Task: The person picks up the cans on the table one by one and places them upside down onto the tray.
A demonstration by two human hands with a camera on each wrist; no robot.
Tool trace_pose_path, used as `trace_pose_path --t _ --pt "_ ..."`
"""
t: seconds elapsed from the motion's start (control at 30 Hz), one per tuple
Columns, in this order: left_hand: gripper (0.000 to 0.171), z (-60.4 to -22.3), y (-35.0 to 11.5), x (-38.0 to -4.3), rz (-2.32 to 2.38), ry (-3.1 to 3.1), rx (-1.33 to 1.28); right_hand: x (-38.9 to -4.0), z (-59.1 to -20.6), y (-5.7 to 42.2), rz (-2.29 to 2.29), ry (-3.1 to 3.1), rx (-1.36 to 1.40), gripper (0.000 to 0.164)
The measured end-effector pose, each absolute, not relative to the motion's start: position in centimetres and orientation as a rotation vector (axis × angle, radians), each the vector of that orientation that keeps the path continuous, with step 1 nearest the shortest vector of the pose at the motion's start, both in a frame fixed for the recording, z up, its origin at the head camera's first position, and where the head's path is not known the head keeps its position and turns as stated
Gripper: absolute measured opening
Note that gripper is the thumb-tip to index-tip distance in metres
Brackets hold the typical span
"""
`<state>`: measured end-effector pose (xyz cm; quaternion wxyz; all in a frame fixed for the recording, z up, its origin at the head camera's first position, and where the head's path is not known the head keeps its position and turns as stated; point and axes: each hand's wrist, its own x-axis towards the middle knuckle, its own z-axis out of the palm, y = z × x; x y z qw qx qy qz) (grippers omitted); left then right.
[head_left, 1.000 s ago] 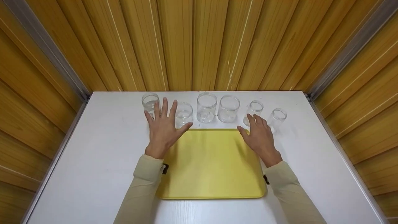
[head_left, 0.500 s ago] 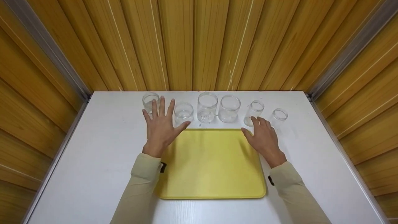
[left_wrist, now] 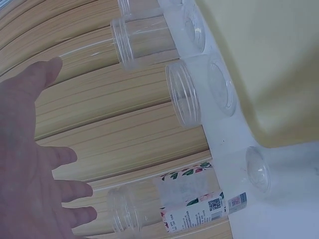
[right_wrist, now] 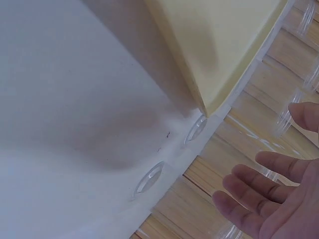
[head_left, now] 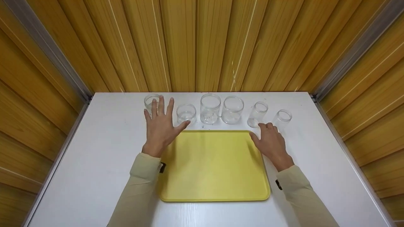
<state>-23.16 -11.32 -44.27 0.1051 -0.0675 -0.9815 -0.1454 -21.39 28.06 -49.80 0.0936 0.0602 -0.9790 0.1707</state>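
Note:
My left hand (head_left: 160, 132) hovers with fingers spread in front of the leftmost clear jar (head_left: 151, 100), partly covering it. In the left wrist view that jar carries a floral printed label (left_wrist: 187, 196). Right of this hand stands a short, wide clear jar (head_left: 186, 114). My right hand (head_left: 272, 142), fingers loosely bent and holding nothing, is over the far right corner of the yellow tray (head_left: 214, 167). Just beyond its fingertips are a narrow clear jar (head_left: 257, 115) and another small jar (head_left: 283, 116), whose lower part the hand partly hides.
Two larger clear jars, a tall one (head_left: 210, 108) and a slightly shorter one (head_left: 233, 110), stand mid-row behind the tray. All the jars are lidless. The white table (head_left: 94, 157) ends at a wood-patterned wall (head_left: 180, 47), with similar panels on both sides.
My left hand has drifted a little left and away from me. The right hand has shifted right and back toward me, off the narrow jar. Jars and tray have stayed put.

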Motion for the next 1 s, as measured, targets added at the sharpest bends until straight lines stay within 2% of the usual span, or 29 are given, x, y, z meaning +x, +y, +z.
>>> trace_pose_path --t 0.37,1.0 --pt "0.105 -43.9 -12.1 -23.7 -0.396 -2.894 -0.180 -21.1 -50.5 28.8 0.444 -2.930 0.180 0.051" --pt "0.104 -43.3 -13.2 -24.4 -0.427 -2.881 -0.189 -20.5 -51.6 29.4 0.447 -2.964 0.148 0.048"
